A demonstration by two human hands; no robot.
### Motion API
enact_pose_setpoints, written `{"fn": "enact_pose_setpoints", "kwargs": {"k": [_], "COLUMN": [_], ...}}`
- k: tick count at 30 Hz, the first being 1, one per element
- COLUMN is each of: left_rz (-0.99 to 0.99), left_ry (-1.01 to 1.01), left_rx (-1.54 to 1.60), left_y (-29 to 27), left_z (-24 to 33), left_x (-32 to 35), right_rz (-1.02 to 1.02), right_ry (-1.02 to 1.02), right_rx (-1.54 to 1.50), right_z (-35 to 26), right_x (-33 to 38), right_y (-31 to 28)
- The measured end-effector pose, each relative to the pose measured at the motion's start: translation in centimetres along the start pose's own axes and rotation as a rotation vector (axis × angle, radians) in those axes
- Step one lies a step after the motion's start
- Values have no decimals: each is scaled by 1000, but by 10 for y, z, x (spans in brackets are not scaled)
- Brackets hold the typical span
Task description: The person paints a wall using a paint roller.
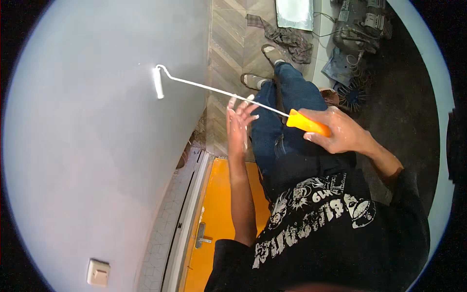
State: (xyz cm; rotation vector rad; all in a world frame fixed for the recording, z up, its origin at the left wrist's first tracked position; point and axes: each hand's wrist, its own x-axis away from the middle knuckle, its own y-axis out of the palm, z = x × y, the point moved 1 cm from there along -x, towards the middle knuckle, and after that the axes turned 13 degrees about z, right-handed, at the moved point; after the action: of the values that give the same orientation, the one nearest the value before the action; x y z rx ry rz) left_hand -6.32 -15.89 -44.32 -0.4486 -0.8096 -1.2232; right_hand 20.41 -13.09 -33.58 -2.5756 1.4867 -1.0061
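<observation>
My right hand [343, 130] is wrapped round the orange handle of a small paint roller [221, 91]. Its long thin rod stretches left to a slim white roller sleeve [159, 83], which lies on or close to the pale wall [97, 112]; contact cannot be made out. Below the middle of the rod, my left hand [238, 124] is held up with its fingers apart. Its fingertips come near the rod, and I cannot tell if they touch it. White smears show on both hands. Around the sleeve the wall looks darker in patches.
A light switch [98, 272] sits low on the wall's left side. Behind my left arm is an orange door [221, 194] with a metal handle [200, 236]. Past my feet lie a crumpled checked cloth [292, 41] and a white-coated tray [295, 13]. Machinery [357, 29] with cables stands at upper right.
</observation>
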Motion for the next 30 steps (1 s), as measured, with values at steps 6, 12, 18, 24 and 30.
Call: {"fn": "enact_pose_setpoints", "kwargs": {"k": [6,12,18,24,30], "left_rz": [75,164,190,147,197], "left_ry": [129,242,227,106,11], "left_rx": [90,100,167,121,191], "left_y": [16,35,23,-31,-60], "left_z": [45,77,79,17,-19], "left_x": [10,38,16,-93,-170], "right_rz": [17,-15,-3,-27,-40], "right_ry": [-92,-57,18,136,217], "right_rx": [-23,-92,-136,-82,-99], "right_z": [5,-41,-69,-33,4], "right_x": [16,24,8,-64,-129], "right_y": [2,-15,-8,52,98]}}
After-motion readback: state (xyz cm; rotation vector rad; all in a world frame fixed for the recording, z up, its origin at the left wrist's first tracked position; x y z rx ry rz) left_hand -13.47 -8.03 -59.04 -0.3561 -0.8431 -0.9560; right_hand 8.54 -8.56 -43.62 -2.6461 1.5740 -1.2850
